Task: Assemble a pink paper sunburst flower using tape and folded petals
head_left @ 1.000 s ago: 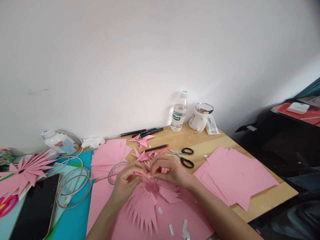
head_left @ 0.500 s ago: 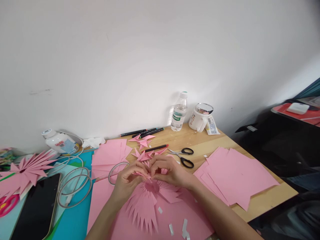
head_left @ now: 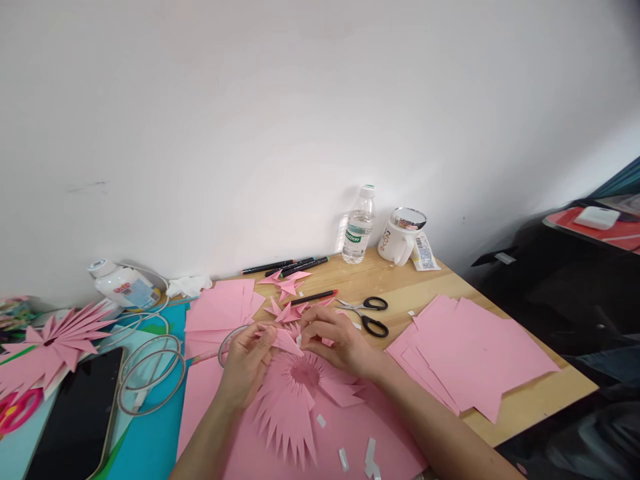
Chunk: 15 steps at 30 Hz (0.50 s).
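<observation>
My left hand (head_left: 253, 360) is closed, with a folded pink paper piece (head_left: 286, 340) pinched between thumb and fingers. The fingertips of my right hand (head_left: 333, 337) are pinched together at the end of that piece, on a small white strip (head_left: 299, 341). Just below both hands, a pleated pink paper fan (head_left: 287, 413) with pointed tips lies spread around a round centre. Part of its far side is hidden behind my hands. Loose white strips (head_left: 343, 460) are scattered on the pink sheet (head_left: 370, 427) underneath.
Black-handled scissors (head_left: 375, 325), a red-tipped pen (head_left: 315, 297) and pink paper scraps (head_left: 287, 283) lie beyond my hands. Stacked pink sheets (head_left: 470, 353) are at right. A water bottle (head_left: 358, 230) and a lidded mug (head_left: 400, 239) stand by the wall. A phone (head_left: 77, 413) and coiled cable (head_left: 150, 380) lie left.
My hands have drawn slightly apart. The folded paper piece now shows more fully in my left hand, and a white strip is visible at my right fingertips.
</observation>
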Each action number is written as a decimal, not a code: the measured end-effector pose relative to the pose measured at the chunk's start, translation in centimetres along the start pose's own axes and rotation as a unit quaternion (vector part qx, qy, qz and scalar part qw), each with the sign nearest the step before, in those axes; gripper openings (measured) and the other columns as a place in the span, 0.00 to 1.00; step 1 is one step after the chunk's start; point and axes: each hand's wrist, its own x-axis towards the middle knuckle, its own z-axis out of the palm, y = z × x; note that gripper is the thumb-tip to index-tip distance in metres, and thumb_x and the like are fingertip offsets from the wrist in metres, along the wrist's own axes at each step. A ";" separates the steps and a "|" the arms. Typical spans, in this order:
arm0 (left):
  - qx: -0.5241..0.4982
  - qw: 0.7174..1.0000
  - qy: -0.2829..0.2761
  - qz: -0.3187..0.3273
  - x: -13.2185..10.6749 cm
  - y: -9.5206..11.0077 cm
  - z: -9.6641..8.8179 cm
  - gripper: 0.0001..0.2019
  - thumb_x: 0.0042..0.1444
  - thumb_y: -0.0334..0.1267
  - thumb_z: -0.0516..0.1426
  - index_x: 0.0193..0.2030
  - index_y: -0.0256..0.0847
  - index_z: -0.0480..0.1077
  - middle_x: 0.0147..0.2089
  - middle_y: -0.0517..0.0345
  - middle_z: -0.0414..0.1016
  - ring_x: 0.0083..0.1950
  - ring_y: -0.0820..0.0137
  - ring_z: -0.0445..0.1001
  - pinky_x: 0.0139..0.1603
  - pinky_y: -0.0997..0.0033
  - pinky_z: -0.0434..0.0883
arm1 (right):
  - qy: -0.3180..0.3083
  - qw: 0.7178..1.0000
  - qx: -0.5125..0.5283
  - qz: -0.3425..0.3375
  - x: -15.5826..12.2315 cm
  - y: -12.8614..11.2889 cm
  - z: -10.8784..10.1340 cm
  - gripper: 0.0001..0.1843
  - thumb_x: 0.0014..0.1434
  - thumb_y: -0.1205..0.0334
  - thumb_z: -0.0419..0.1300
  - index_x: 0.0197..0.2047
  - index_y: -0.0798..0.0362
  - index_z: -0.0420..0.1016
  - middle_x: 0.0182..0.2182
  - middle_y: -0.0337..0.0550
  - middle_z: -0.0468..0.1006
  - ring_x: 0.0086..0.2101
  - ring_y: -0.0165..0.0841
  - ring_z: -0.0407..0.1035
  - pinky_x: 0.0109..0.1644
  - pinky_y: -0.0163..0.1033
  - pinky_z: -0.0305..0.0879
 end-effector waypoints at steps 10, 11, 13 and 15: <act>-0.147 0.984 0.094 0.048 0.9 0.7 -0.6 0.12 0.39 0.39 0.69 0.25 0.38 0.71 0.28 0.60 0.77 0.32 0.69 0.76 0.35 0.68 0.76 | 0.161 0.896 0.379 0.166 0.0 0.4 -1.6 0.13 0.53 0.54 0.64 0.27 0.52 0.67 0.23 0.37 0.73 0.22 0.26 0.66 0.26 0.32 0.65; -0.153 0.982 0.100 0.053 1.0 0.7 -0.6 0.12 0.38 0.38 0.69 0.25 0.38 0.71 0.28 0.61 0.77 0.32 0.69 0.76 0.37 0.67 0.76 | 0.143 0.891 0.401 0.158 -0.4 0.9 -2.0 0.16 0.52 0.50 0.64 0.26 0.52 0.67 0.20 0.35 0.71 0.19 0.24 0.65 0.25 0.31 0.64; -0.159 0.980 0.107 0.061 1.0 0.7 -0.6 0.12 0.38 0.37 0.69 0.25 0.38 0.71 0.29 0.62 0.77 0.33 0.70 0.76 0.39 0.67 0.76 | 0.040 0.908 0.401 0.113 -1.3 1.7 -2.9 0.25 0.50 0.38 0.59 0.20 0.52 0.65 0.15 0.35 0.68 0.16 0.24 0.63 0.22 0.31 0.62; -0.162 0.978 0.112 0.068 1.0 0.7 -0.6 0.12 0.37 0.37 0.70 0.25 0.38 0.71 0.29 0.63 0.76 0.32 0.72 0.76 0.37 0.71 0.76 | -0.012 0.934 0.346 0.089 -1.9 2.2 -3.4 0.32 0.44 0.29 0.55 0.16 0.52 0.64 0.12 0.36 0.65 0.16 0.25 0.64 0.21 0.30 0.60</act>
